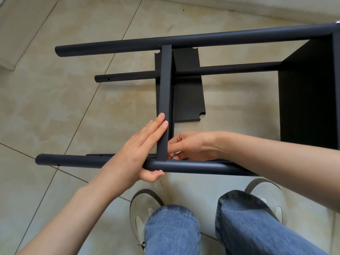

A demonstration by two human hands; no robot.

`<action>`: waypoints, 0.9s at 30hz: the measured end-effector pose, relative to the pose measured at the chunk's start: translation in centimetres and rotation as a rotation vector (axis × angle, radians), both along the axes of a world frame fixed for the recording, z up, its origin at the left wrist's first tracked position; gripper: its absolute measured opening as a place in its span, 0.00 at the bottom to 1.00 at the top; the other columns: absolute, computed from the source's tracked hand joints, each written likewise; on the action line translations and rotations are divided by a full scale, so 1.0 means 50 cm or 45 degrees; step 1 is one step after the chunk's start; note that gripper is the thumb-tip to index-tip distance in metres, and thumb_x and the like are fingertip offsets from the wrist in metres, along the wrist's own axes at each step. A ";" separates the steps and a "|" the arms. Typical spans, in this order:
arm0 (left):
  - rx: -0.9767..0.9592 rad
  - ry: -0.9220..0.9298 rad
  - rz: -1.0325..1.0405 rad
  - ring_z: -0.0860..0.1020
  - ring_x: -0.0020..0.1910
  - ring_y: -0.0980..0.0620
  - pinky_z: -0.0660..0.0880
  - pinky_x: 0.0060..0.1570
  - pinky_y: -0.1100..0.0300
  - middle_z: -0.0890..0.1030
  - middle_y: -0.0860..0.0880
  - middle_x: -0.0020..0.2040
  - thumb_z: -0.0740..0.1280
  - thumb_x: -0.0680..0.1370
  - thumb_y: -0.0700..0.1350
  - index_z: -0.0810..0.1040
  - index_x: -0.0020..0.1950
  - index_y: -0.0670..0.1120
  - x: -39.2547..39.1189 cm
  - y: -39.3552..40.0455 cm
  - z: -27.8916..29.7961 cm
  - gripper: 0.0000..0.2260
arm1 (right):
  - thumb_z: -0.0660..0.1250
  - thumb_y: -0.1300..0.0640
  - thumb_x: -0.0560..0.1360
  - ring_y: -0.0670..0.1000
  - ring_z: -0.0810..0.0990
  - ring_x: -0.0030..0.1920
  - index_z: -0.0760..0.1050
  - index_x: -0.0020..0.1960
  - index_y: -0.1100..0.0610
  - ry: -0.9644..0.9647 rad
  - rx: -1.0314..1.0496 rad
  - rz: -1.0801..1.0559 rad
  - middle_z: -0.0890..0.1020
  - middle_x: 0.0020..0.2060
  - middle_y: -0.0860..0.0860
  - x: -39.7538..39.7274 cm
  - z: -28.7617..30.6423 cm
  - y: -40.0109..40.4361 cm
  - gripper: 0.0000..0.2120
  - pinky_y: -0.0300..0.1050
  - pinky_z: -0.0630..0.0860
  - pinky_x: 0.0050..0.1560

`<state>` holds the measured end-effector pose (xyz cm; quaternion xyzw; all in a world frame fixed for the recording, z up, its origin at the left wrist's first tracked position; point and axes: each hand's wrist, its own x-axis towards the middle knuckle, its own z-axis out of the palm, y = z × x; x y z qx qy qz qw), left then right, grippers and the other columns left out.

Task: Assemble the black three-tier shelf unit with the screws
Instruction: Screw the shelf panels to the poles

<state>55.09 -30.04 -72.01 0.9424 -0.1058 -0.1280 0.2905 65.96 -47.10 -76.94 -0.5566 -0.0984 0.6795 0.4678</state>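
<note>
The black shelf unit lies on its side on the tiled floor. Its near tube (193, 166) and far tube (184, 41) run left to right, and a fixed shelf panel (309, 92) joins them at the right. A middle shelf panel (165, 92) stands on edge between the two tubes. My left hand (136, 153) presses straight fingers against this panel's left face, its thumb under the near tube beside a silver screw head (160, 170). My right hand (191, 146) reaches in behind the panel just above the near tube; its fingertips are hidden, and what they hold I cannot tell.
A loose black shelf panel (187, 96) lies flat on the floor under the frame. A lower tube (128, 77) with a screw hole shows behind. My shoes (141, 205) and jeans (173, 230) are right below the near tube. A pale ledge (239, 4) borders the floor at the back.
</note>
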 end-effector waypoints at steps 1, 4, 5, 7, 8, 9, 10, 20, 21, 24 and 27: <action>-0.003 0.004 0.005 0.55 0.80 0.47 0.59 0.76 0.53 0.50 0.51 0.81 0.81 0.66 0.38 0.54 0.80 0.44 0.000 -0.001 0.001 0.50 | 0.66 0.56 0.79 0.47 0.74 0.36 0.82 0.43 0.58 -0.009 -0.003 0.014 0.78 0.36 0.52 0.001 0.001 0.000 0.10 0.44 0.70 0.47; -0.004 0.014 0.009 0.54 0.81 0.48 0.59 0.76 0.53 0.50 0.51 0.81 0.81 0.66 0.39 0.53 0.80 0.45 0.000 -0.001 0.003 0.50 | 0.66 0.56 0.79 0.46 0.74 0.34 0.82 0.31 0.51 -0.036 -0.008 0.048 0.79 0.29 0.47 0.008 0.005 -0.005 0.18 0.41 0.70 0.44; -0.002 0.014 0.008 0.54 0.81 0.49 0.59 0.76 0.54 0.50 0.51 0.81 0.81 0.66 0.39 0.53 0.80 0.45 0.000 -0.001 0.003 0.50 | 0.66 0.56 0.79 0.45 0.74 0.34 0.82 0.31 0.50 -0.045 -0.018 0.057 0.79 0.30 0.47 0.011 0.006 -0.007 0.19 0.40 0.71 0.44; -0.004 0.018 0.012 0.54 0.81 0.49 0.59 0.76 0.54 0.50 0.52 0.81 0.81 0.66 0.39 0.53 0.80 0.45 0.000 -0.001 0.003 0.50 | 0.66 0.57 0.80 0.44 0.76 0.33 0.83 0.31 0.50 -0.062 -0.041 0.069 0.81 0.31 0.47 0.017 0.008 -0.009 0.19 0.39 0.73 0.42; -0.006 0.017 0.011 0.54 0.81 0.48 0.59 0.76 0.53 0.50 0.51 0.81 0.81 0.66 0.39 0.54 0.80 0.44 0.000 -0.002 0.003 0.50 | 0.66 0.57 0.80 0.43 0.76 0.33 0.83 0.32 0.50 -0.072 -0.046 0.073 0.81 0.31 0.47 0.017 0.009 -0.009 0.19 0.38 0.74 0.41; -0.008 0.014 0.009 0.55 0.81 0.48 0.60 0.76 0.52 0.50 0.51 0.81 0.81 0.66 0.39 0.54 0.80 0.44 0.000 -0.002 0.003 0.50 | 0.66 0.57 0.80 0.44 0.76 0.33 0.83 0.32 0.50 -0.075 -0.054 0.070 0.81 0.32 0.48 0.016 0.011 -0.008 0.18 0.39 0.74 0.41; -0.009 0.010 0.006 0.55 0.80 0.47 0.60 0.76 0.51 0.50 0.50 0.81 0.81 0.66 0.39 0.54 0.80 0.44 0.000 -0.002 0.002 0.50 | 0.67 0.56 0.79 0.45 0.76 0.34 0.83 0.34 0.51 -0.071 -0.063 0.060 0.81 0.32 0.49 0.014 0.011 -0.007 0.16 0.39 0.74 0.42; -0.004 -0.017 -0.001 0.57 0.80 0.47 0.62 0.75 0.50 0.51 0.50 0.81 0.82 0.65 0.39 0.54 0.80 0.45 -0.002 0.000 -0.004 0.51 | 0.65 0.57 0.80 0.45 0.74 0.34 0.81 0.53 0.64 -0.082 -0.083 0.031 0.78 0.39 0.52 0.005 0.008 0.003 0.11 0.41 0.71 0.45; -0.007 -0.018 -0.001 0.57 0.80 0.46 0.62 0.75 0.50 0.51 0.50 0.81 0.82 0.65 0.39 0.54 0.79 0.45 -0.001 -0.001 -0.004 0.51 | 0.65 0.57 0.80 0.46 0.74 0.35 0.81 0.52 0.64 -0.071 -0.068 0.036 0.78 0.36 0.51 0.006 0.009 0.000 0.11 0.42 0.71 0.46; -0.007 -0.013 0.007 0.56 0.80 0.47 0.61 0.75 0.52 0.50 0.51 0.81 0.82 0.65 0.39 0.53 0.80 0.46 -0.002 0.000 -0.004 0.51 | 0.66 0.57 0.80 0.45 0.75 0.34 0.82 0.41 0.56 -0.044 -0.033 0.067 0.79 0.31 0.47 0.015 0.014 -0.009 0.10 0.39 0.72 0.42; 0.002 -0.018 0.002 0.56 0.80 0.47 0.60 0.76 0.53 0.50 0.51 0.81 0.82 0.65 0.40 0.53 0.79 0.46 -0.003 0.000 -0.004 0.51 | 0.67 0.56 0.79 0.44 0.76 0.34 0.82 0.35 0.51 -0.079 -0.071 0.072 0.80 0.31 0.47 0.018 0.015 -0.009 0.14 0.38 0.73 0.38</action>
